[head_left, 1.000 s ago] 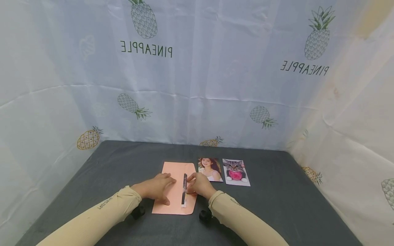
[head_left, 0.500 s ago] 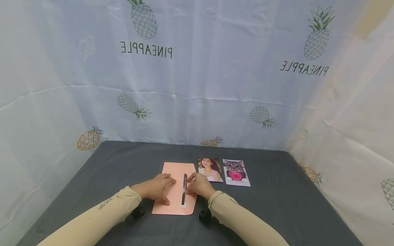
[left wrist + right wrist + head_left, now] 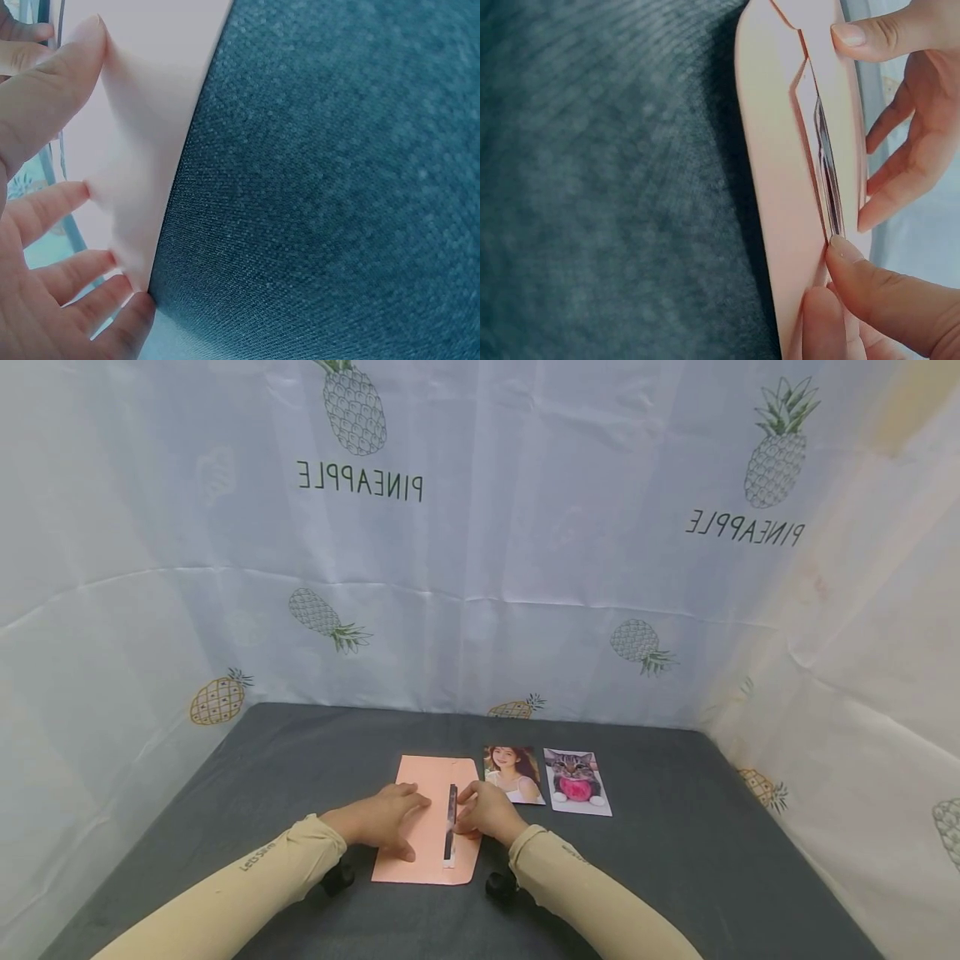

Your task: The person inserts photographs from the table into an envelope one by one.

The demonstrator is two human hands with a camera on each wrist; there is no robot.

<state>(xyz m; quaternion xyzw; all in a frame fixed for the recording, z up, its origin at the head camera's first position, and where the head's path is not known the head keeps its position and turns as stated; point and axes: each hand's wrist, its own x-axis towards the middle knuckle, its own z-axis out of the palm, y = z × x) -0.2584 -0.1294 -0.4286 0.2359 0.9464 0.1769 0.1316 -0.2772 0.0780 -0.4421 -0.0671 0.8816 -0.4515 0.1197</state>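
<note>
A peach-coloured envelope lies on the dark cloth, its flap unfolded to the right. A narrow dark strip of a photo sticks out of its mouth; the rest is hidden inside. My left hand rests on the envelope's body with fingers spread, thumb and fingertips pressing the paper. At the mouth, my right hand pinches the photo's outer edge with bent thumb and index finger. The right wrist view shows that thumb at the lower end of the visible photo strip.
Two more prints lie to the right: a portrait photo, close to the envelope's upper right corner, and a cat photo beside it. A pineapple-printed curtain hangs behind the dark cloth-covered table.
</note>
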